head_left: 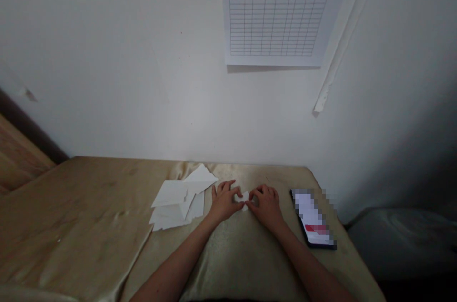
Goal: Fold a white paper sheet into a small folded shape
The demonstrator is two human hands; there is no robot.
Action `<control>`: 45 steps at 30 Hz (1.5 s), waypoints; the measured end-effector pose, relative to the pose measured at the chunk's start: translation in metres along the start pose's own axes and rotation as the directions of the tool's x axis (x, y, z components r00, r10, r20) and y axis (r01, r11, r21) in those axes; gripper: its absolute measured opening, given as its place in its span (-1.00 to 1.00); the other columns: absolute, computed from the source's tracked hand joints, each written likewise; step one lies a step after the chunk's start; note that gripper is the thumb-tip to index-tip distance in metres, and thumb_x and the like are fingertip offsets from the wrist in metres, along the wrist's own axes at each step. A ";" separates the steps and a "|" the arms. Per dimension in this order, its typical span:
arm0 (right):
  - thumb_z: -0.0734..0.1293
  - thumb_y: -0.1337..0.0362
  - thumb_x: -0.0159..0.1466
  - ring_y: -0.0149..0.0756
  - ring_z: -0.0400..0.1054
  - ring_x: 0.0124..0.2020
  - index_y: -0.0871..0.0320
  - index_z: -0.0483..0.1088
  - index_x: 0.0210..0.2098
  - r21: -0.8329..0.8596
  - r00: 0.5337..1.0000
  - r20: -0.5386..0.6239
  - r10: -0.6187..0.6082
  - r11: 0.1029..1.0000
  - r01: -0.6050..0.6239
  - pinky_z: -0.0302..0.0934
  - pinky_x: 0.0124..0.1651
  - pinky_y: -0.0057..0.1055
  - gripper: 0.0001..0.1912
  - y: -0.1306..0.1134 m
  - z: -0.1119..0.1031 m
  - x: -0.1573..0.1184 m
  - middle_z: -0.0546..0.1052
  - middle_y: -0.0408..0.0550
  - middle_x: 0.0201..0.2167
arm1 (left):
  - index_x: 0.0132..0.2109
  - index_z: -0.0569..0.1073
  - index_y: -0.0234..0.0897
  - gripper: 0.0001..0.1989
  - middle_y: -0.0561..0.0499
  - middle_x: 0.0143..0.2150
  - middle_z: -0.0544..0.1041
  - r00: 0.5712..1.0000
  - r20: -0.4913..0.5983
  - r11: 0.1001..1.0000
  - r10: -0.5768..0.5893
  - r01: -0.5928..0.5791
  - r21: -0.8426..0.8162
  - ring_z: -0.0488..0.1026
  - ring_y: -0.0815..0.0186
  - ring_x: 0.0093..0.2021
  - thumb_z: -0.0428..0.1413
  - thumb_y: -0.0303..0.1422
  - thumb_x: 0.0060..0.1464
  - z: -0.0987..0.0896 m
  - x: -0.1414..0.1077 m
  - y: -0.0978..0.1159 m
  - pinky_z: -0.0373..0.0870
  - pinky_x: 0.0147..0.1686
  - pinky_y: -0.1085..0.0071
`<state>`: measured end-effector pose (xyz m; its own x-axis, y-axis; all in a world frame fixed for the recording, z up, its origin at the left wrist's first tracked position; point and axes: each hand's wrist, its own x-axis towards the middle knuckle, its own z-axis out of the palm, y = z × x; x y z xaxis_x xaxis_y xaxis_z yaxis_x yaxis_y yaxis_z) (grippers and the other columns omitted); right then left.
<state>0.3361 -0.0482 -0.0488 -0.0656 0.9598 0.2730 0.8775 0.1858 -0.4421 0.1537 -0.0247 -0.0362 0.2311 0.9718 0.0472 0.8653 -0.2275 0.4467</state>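
Note:
A small piece of white paper (245, 196) lies between my two hands, low over the cloth-covered surface. My left hand (225, 199) has thumb and index finger at its left edge, while the other fingers stretch forward. On the opposite side my right hand (264, 201) pinches the paper, its fingers curled. Both thumb tips nearly meet at the paper's lower edge. Fingers cover part of the piece, so its exact folds cannot be made out. Left of my left hand lies a loose pile of white paper sheets (171, 193), some overlapping and creased.
A phone (312, 218) with a lit, blurred screen lies right of my right hand. Shiny beige cloth (89, 211) covers the surface, which meets a white wall (143, 78) behind. A printed table sheet (274, 21) hangs there. Brown wood (21, 154) stands at the far left.

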 end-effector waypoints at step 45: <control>0.27 0.34 0.28 -0.22 0.26 0.09 -0.06 0.55 -0.18 0.130 0.989 0.147 -0.006 0.991 -0.013 -0.09 0.27 -0.19 -0.76 0.019 -0.002 0.006 0.46 -0.12 -0.06 | -0.08 0.59 0.12 -0.71 0.21 0.38 0.28 0.992 0.100 0.997 0.075 -0.074 -0.018 0.08 0.00 0.40 0.26 -0.28 0.00 -0.013 0.006 -0.019 -0.10 0.36 -0.12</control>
<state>0.3532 -0.0390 -0.0534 -0.1398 0.9792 0.1472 0.8089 0.1987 -0.5533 0.1333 -0.0139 -0.0327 0.3389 0.9408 -0.0085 0.8375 -0.2975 0.4584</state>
